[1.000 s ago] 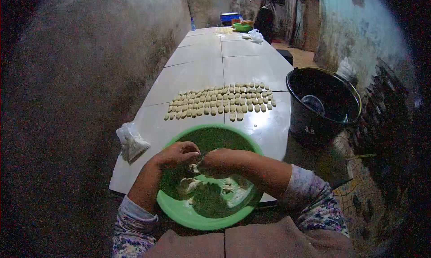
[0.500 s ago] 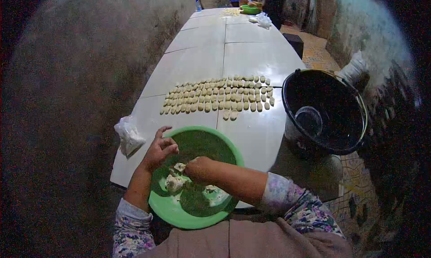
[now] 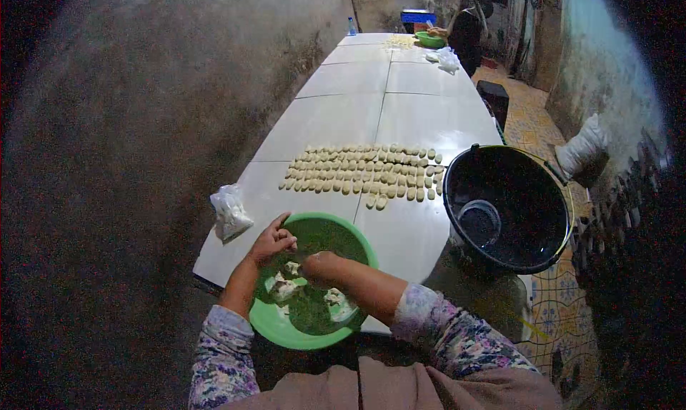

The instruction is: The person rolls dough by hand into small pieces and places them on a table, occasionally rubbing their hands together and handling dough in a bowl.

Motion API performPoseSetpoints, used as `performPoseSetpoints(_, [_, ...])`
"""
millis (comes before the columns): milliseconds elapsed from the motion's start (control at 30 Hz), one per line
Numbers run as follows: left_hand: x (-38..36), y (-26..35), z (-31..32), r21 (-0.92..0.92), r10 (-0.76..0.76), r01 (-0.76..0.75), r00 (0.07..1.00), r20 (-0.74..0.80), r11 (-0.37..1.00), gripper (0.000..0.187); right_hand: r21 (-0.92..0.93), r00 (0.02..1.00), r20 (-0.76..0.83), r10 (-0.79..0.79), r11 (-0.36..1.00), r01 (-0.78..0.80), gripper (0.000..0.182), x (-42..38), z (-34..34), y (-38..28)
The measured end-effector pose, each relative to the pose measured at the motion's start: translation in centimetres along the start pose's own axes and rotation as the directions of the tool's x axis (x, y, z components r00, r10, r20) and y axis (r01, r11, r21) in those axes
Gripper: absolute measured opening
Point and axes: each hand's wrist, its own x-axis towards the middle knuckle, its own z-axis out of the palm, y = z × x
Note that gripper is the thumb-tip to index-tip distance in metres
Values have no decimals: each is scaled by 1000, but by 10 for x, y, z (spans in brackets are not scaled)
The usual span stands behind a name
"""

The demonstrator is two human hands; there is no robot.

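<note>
A green basin point(image 3: 286, 333) stands at the near end of the white table, with a greenish-brown mass and pale floury lumps point(image 3: 284, 288) inside. Over its left rim is my left hand point(image 3: 274, 241), index finger stretched out, the other fingers curled; nothing shows in it. My right hand point(image 3: 321, 266) reaches down into the basin beside the lumps, its fingers bent under and hidden, so what it holds cannot be seen. Beyond the basin, small oval dough pieces point(image 3: 371, 173) lie in rows on the table.
A large black bucket point(image 3: 532, 210) with a clear container inside stands to the right. A plastic bag of white powder point(image 3: 230, 211) sits on the table's left edge. At the far end are a person point(image 3: 468, 38), a green bowl point(image 3: 431, 41), a plastic bag and a bottle.
The view has tilted, so the table and dough rows appear lower. My left hand's fingers have curled in slightly; my right hand is still in the basin.
</note>
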Motion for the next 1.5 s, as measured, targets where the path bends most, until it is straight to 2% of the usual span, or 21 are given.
performPoseSetpoints(67, [1,-3,0,-49,6,-5,1000,18,999,76,-5,997,-77,-8,1000,8,16,3,7,3])
performPoseSetpoints(133, [-1,-9,-3,-103,-16,17,1000,10,995,76,12,999,-42,21,1000,-20,16,6,9,3])
performPoseSetpoints(200, [2,-14,-6,-29,3,-2,1000,14,1000,76,24,998,-5,57,998,-57,15,7,9,4])
performPoseSetpoints(400, [2,-10,-4,-69,-12,14,999,36,998,75,8,999,-30,-24,1000,24,24,5,10,9])
performPoseSetpoints(533, [4,0,0,54,9,-10,1000,2,999,75,-73,999,34,12,997,-9,26,17,16,27])
performPoseSetpoints(567, [7,-1,0,94,15,-15,1000,0,995,75,132,999,14,52,990,-53,23,17,17,35])
performPoseSetpoints(667, [23,-16,-4,117,47,-52,998,40,992,74,134,984,9,179,975,-178,19,14,12,38])
performPoseSetpoints(733, [42,-19,-5,166,92,-108,990,102,980,74,153,986,32,163,974,-166,21,9,2,42])
performPoseSetpoints(800, [56,-17,-5,97,58,-72,988,144,993,72,227,965,8,261,940,-256,24,5,-4,42])
performPoseSetpoints(833, [65,-17,-5,148,61,-85,986,157,985,73,208,959,7,282,938,-277,24,2,-6,44])
performPoseSetpoints(900, [80,-16,-7,182,86,-115,983,162,977,75,472,957,-96,273,859,-197,37,-3,-13,47])
performPoseSetpoints(933, [88,-18,-9,244,116,-161,975,191,956,76,452,956,-85,279,866,-213,37,-1,-22,48])
performPoseSetpoints(1000, [96,-18,-11,280,142,-199,967,211,939,77,694,915,-53,400,674,-254,50,0,-32,50])
performPoseSetpoints(1067, [98,-13,-11,308,190,-267,947,260,913,79,707,893,-18,450,637,-307,54,5,-38,53])
performPoseSetpoints(1133, [106,-20,-8,320,163,-254,945,285,913,81,809,808,88,582,431,-399,56,3,-43,44])
performPoseSetpoints(1167, [106,-23,-6,348,143,-246,944,296,905,83,961,815,81,573,173,-217,60,-3,-32,42])
performPoseSetpoints(1200, [105,-24,-5,335,144,-252,938,315,908,83,961,803,88,590,161,-223,60,-3,-29,42])
performPoseSetpoints(1267, [95,-10,-11,336,136,-250,935,326,908,84,568,760,30,649,615,-548,61,0,-34,46])
performPoseSetpoints(1400, [96,-17,-11,367,141,-284,918,371,886,85,653,783,-13,622,598,-465,58,-4,-32,39])
performPoseSetpoints(1467, [97,-20,-12,333,180,-318,905,385,888,85,787,801,-87,593,534,-309,52,-5,-22,46])
performPoseSetpoints(1500, [97,-18,-12,338,183,-326,901,393,883,85,527,789,-132,601,717,-457,45,-4,-18,53])
